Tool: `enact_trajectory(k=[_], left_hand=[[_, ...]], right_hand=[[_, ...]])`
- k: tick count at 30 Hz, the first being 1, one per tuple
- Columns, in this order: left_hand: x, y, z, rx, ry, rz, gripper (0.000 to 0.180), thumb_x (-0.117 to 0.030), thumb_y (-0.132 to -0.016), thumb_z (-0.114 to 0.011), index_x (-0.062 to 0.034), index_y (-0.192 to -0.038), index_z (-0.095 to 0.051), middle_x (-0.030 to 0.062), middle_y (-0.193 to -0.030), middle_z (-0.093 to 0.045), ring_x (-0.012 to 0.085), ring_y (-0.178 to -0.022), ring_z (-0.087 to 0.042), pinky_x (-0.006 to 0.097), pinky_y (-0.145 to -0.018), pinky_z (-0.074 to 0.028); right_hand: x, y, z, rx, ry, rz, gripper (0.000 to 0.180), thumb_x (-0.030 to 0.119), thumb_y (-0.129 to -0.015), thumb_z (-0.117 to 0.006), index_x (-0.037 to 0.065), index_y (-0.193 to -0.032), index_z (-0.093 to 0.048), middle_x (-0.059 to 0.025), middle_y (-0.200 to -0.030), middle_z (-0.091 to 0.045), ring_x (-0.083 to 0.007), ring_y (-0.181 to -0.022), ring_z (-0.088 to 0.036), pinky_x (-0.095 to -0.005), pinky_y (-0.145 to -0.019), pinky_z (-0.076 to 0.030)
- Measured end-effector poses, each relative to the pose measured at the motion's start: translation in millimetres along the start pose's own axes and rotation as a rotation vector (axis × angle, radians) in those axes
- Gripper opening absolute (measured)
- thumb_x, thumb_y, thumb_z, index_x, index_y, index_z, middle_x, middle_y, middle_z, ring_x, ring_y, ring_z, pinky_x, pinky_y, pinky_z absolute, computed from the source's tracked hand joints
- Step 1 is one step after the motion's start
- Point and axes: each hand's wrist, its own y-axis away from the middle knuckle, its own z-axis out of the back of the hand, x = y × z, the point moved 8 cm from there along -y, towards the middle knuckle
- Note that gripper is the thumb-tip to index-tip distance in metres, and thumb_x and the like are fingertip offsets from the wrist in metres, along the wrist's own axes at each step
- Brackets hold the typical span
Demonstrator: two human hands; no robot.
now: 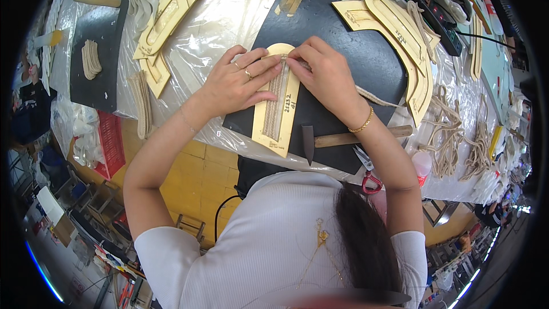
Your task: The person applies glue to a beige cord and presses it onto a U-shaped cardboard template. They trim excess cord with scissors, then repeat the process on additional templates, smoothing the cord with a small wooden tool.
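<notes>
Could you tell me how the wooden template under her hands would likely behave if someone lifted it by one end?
The wooden template looks flat, thin and rigid, so it would probably stay straight and feel light. The braided cord in its slot seems loose and may slip out.

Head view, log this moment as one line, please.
left hand flat on wooden template | right hand pressing braided cord into template slot | black mat under template | hammer lying nearby
</notes>
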Motion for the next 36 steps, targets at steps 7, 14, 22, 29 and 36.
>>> enact_trajectory(k=[7, 14, 22, 29, 36], left_hand=[[-1, 0, 1, -0.003, 0.035, 0.053, 0.058, -0.044, -0.077, -0.078, -0.0088, -0.123, -0.069, 0.0039, -0.132, -0.062, 0.025, -0.119, -0.058, 0.042, -0.097, -0.044], [15, 4, 11, 0.085, 0.194, 0.075, 0.054, -0.033, -0.075, -0.08, -0.0068, -0.121, -0.069, 0.0065, -0.133, -0.061, 0.0285, -0.121, -0.058, 0.044, -0.099, -0.048], [38, 6, 14, 0.007, 0.037, 0.144, 0.046, -0.033, -0.078, -0.078, -0.0078, -0.115, -0.071, 0.0059, -0.134, -0.063, 0.0275, -0.129, -0.055, 0.046, -0.106, -0.044], [42, -6, 2, -0.148, 0.037, 0.295, 0.043, -0.035, -0.081, -0.079, -0.0076, -0.113, -0.071, 0.0091, -0.133, -0.064, 0.0302, -0.129, -0.056, 0.046, -0.106, -0.044], [-11, 0, 2, -0.11, 0.036, 0.328, 0.046, -0.026, -0.079, -0.081, -0.0065, -0.119, -0.069, 0.0105, -0.126, -0.064, 0.0311, -0.108, -0.062, 0.042, -0.092, -0.05]], right_hand=[[4, 3, -6, -0.042, 0.019, -0.065, 0.009, 0.009, -0.084, -0.072, 0.002, -0.085, -0.067, -0.0121, -0.086, -0.061, -0.0323, -0.078, -0.066, -0.0411, -0.071, -0.055], [16, -10, -19, -0.064, 0.101, 0.068, 0.009, 0.01, -0.084, -0.07, 0.003, -0.083, -0.065, -0.0106, -0.084, -0.057, -0.0294, -0.08, -0.063, -0.0401, -0.072, -0.053], [11, -41, -30, -0.027, 0.199, 0.145, 0.01, 0.015, -0.087, -0.071, 0.005, -0.089, -0.071, -0.0086, -0.086, -0.063, -0.0305, -0.079, -0.063, -0.04, -0.076, -0.048], [-6, -72, -25, 0.027, 0.122, 0.146, 0.014, 0.018, -0.088, -0.07, 0.005, -0.09, -0.074, -0.009, -0.091, -0.066, -0.0311, -0.081, -0.065, -0.0415, -0.074, -0.051], [3, -32, -18, 0.12, 0.085, 0.131, 0.012, 0.018, -0.086, -0.071, 0.007, -0.09, -0.074, -0.0075, -0.089, -0.062, -0.0295, -0.08, -0.066, -0.0414, -0.075, -0.053]])
